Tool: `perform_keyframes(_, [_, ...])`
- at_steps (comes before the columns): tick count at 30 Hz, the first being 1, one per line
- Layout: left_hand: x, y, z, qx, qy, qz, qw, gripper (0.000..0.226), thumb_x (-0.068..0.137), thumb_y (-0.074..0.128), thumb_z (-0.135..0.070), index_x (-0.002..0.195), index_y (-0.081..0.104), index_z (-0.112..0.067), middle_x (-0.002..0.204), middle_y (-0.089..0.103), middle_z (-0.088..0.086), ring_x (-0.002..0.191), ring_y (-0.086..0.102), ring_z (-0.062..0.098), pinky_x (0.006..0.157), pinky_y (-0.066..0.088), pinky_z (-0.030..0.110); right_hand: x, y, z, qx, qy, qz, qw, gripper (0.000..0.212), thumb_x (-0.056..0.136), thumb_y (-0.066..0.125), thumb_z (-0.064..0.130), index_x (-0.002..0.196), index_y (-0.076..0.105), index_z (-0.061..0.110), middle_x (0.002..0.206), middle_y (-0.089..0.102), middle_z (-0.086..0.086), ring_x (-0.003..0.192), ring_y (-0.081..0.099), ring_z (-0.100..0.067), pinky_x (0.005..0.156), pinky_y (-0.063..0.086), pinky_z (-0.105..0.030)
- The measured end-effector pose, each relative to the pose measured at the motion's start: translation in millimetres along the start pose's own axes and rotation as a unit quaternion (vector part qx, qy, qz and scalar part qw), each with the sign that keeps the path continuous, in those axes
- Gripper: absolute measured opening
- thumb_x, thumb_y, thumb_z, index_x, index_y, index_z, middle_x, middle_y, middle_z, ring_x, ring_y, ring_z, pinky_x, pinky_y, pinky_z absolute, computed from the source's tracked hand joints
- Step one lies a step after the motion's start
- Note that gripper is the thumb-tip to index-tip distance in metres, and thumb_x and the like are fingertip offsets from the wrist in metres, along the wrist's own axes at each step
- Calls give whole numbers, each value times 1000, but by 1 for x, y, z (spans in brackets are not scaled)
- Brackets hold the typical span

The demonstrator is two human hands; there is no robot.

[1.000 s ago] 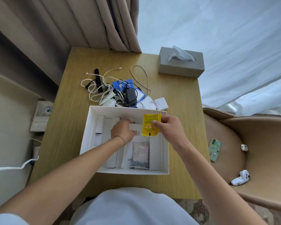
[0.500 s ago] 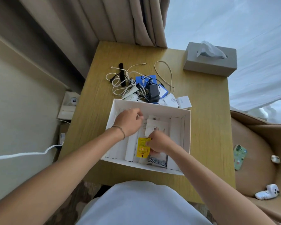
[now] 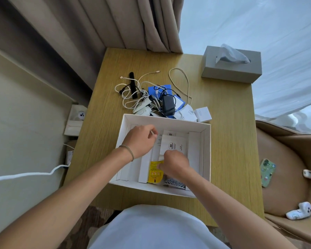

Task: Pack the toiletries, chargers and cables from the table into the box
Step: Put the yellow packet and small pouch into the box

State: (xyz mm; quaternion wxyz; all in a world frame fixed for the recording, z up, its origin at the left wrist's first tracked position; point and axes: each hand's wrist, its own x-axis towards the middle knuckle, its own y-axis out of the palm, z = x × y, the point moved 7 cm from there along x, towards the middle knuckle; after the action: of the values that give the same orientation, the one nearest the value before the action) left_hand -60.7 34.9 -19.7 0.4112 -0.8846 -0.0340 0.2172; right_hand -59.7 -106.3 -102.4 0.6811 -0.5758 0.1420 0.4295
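An open white box (image 3: 206, 151) sits on the wooden table (image 3: 223, 133), with white packets and a zebra-patterned pouch (image 3: 173, 183) inside. My right hand (image 3: 175, 163) is in the box, its fingers pinching a yellow sachet (image 3: 154, 172) that lies near the front wall. My left hand (image 3: 141, 141) is curled over the box's back left part and pinches a small white item. Behind the box lies a tangle of white cables (image 3: 133, 94), a black charger (image 3: 168, 105), blue boxes (image 3: 162, 88) and a small white box (image 3: 203, 114).
A grey tissue box (image 3: 232, 67) stands at the table's back right. Curtains hang behind. A tan chair (image 3: 285, 177) on the right holds a green phone (image 3: 267, 172) and small white gadgets. A white cord (image 3: 25, 175) runs along the left.
My right hand has lowered the yellow sachet from above the box's back edge down into its front part. My left hand has stayed in the box. The camera has shifted.
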Motion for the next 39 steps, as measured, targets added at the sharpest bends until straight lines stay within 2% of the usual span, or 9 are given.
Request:
perform_keyframes(4, [0,-9,-19,-58,21,-16,998,12,94,60,-23,99,70,-24,83,65,-9,80,62,11,71,49,24,-7,-43,3,73,1,9,997,45,97,53,46,78,67,8,76,70,-6,70,67,-26,63,54,-34])
perform_keyframes(7, [3,-21,-35,-83,35,-41,995,12,93,59,-23,98,70,-25,81,65,-12,75,61,3,65,45,19,-14,-98,0,138,-11,-53,989,42,95,55,41,86,76,6,80,76,-10,78,72,-29,70,58,-38])
perform_keyframes(11, [14,-35,-53,-92,49,-61,993,12,93,59,-23,95,70,-25,80,68,-9,75,63,7,67,51,25,-17,-157,-16,191,3,-136,972,31,92,56,33,82,75,10,77,74,-12,77,69,-28,73,57,-39])
perform_keyframes(17, [34,-48,-68,-68,50,-61,995,14,93,57,-21,98,70,-24,84,69,-8,77,61,8,67,46,24,24,-190,-45,259,15,-146,955,23,88,53,12,92,76,13,77,76,-5,64,64,-21,68,56,-35])
perform_keyframes(25, [40,-63,-65,-51,59,-70,994,13,92,59,-18,96,71,-21,84,69,-7,78,62,6,73,50,25,97,-166,-53,-1,-22,-74,997,46,87,55,6,129,62,25,123,64,-5,107,62,-26,75,44,-30])
perform_keyframes(29, [39,-59,-57,-40,56,-62,996,13,93,60,-20,97,72,-23,87,69,-7,80,62,5,73,50,25,109,-159,-48,-108,-55,-58,991,51,82,64,14,129,60,31,126,47,-9,97,61,-30,64,41,-31])
perform_keyframes(32, [41,-55,-51,-32,52,-56,997,13,93,60,-21,98,71,-25,87,69,-8,80,61,5,71,48,23,115,-159,-46,-174,-87,-59,979,53,80,65,15,129,56,32,127,44,-8,109,55,-30,53,33,-28])
perform_keyframes(36, [47,-49,-49,-23,52,-46,997,12,92,60,-22,96,71,-26,86,69,-9,80,62,4,74,52,26,113,-159,-50,-205,-109,-79,969,57,77,68,14,130,53,27,120,45,-9,109,50,-29,66,52,-38])
perform_keyframes(39, [54,-46,-50,-15,55,-41,998,13,92,59,-23,96,71,-26,85,69,-9,81,62,6,77,54,31,109,-171,-52,-206,-98,-139,964,45,75,80,24,116,61,24,109,55,-5,96,50,-23,69,44,-33])
